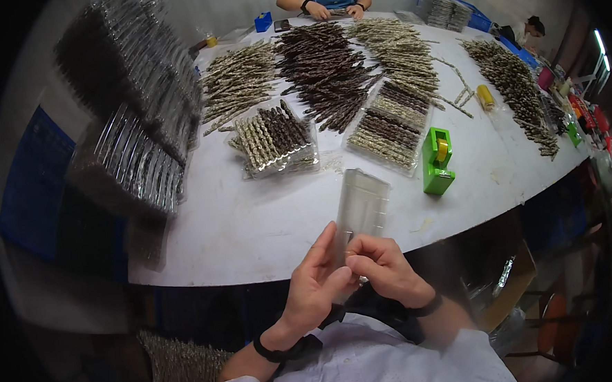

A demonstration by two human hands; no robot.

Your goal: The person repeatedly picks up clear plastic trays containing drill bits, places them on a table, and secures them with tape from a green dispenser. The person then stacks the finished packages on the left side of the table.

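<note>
Over the white table (252, 228), both hands pinch the clear tray (362, 205).

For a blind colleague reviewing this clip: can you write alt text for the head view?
Both hands, left hand and right hand, hold a clear plastic sleeve at the edge of a white table. Beyond lie heaps of brown and pale twisted sticks, filled clear trays and a green tape dispenser.

Left hand (314, 287): bare, black band on wrist at 7 o'clock. Right hand (386, 270): bare, black band on wrist at 5 o'clock. White shirt, sleeves rolled above wrists; black strap across chest.
</note>
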